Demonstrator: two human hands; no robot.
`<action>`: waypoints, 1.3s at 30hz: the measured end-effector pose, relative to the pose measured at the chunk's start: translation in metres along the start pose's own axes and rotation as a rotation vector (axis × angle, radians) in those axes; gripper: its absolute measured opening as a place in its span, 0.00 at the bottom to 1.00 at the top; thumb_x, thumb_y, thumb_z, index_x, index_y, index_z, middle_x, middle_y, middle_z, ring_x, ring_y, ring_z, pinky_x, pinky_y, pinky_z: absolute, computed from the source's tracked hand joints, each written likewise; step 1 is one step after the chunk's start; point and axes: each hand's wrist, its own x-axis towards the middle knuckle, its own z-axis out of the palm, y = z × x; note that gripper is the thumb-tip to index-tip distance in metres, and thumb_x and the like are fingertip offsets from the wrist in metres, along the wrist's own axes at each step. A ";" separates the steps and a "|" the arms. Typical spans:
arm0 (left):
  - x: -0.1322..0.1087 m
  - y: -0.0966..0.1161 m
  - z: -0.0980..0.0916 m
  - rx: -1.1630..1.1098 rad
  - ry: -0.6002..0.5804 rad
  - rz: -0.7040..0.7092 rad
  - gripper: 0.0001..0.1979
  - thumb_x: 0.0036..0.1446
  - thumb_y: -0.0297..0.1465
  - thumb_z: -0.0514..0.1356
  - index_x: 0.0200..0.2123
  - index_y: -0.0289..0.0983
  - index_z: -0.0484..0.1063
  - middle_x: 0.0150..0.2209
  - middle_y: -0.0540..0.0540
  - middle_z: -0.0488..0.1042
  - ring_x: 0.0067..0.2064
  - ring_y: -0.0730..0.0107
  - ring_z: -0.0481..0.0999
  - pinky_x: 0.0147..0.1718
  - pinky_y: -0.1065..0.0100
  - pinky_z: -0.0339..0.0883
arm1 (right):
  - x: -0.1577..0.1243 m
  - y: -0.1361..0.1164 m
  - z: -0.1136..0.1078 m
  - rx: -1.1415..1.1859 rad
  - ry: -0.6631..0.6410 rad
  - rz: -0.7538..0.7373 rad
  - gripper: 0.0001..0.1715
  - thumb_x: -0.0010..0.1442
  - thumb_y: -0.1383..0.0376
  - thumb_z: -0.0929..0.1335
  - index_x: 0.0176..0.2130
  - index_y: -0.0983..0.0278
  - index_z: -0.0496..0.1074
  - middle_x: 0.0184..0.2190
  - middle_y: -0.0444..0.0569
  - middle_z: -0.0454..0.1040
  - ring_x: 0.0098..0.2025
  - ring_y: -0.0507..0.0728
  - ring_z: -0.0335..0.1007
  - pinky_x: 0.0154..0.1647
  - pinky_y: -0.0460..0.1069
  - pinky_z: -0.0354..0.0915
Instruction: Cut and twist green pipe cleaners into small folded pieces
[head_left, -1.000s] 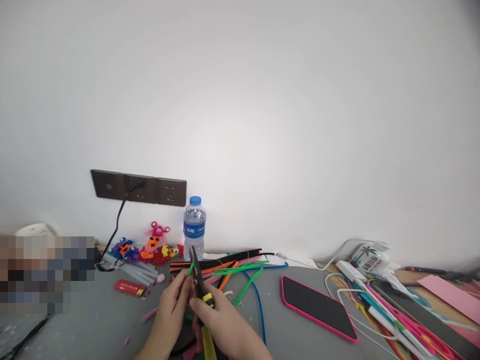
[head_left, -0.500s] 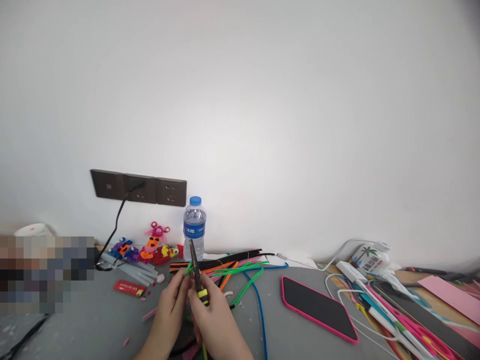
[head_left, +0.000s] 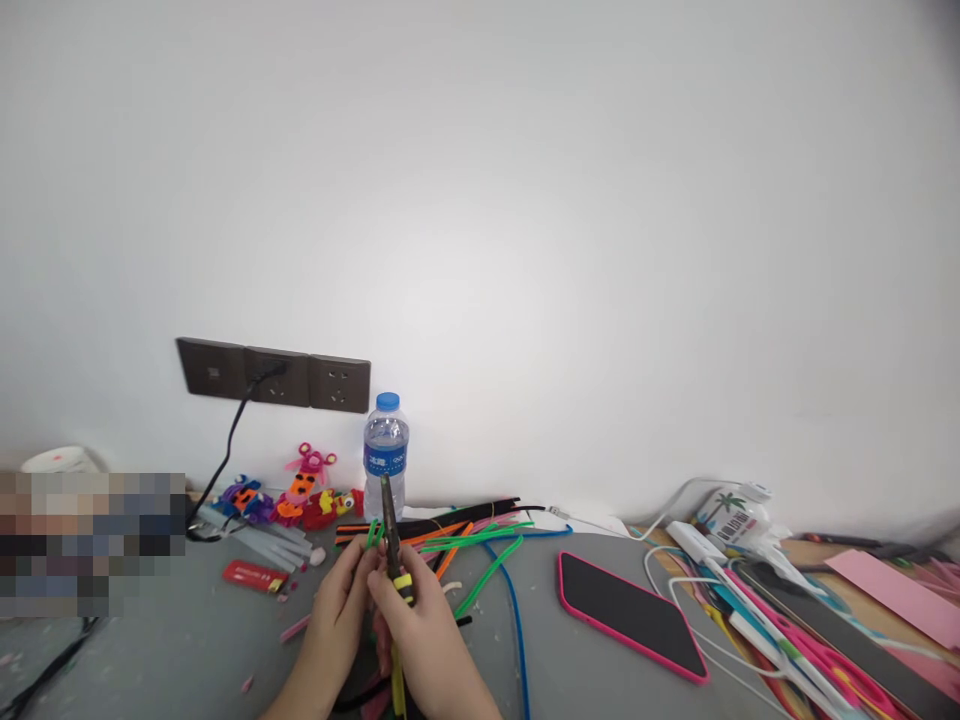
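Long-nose pliers (head_left: 390,530) with dark jaws and yellow-and-black handles point up and away, gripped by my right hand (head_left: 427,625). Close against it on the left, my left hand (head_left: 336,612) has its fingers closed on a green pipe cleaner (head_left: 373,534), whose ends stick up beside the jaws. Most of what lies between the two hands is hidden by my fingers. Just beyond them, a pile of loose pipe cleaners (head_left: 480,542) in green, orange, black and pink lies on the grey table. Something pink shows below, between my wrists.
A water bottle (head_left: 387,455) stands behind my hands, near pipe-cleaner figures (head_left: 301,490), glue sticks (head_left: 274,548) and a red lighter (head_left: 255,577). On the right lie a pink-edged phone (head_left: 631,615), white cables and pink scissors (head_left: 840,660). A black cord runs from the wall socket (head_left: 274,374).
The view has shifted slightly. My hands stay together, with the pliers in the right; the green pipe cleaner's ends now show more plainly left of the jaws.
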 end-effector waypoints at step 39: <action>-0.009 0.016 0.012 -0.249 -0.114 -0.136 0.15 0.59 0.44 0.56 0.38 0.38 0.69 0.20 0.54 0.69 0.20 0.71 0.70 0.19 0.72 0.64 | 0.012 -0.015 -0.041 0.495 0.320 -0.116 0.16 0.54 0.52 0.67 0.34 0.59 0.61 0.17 0.37 0.62 0.20 0.55 0.66 0.19 0.48 0.56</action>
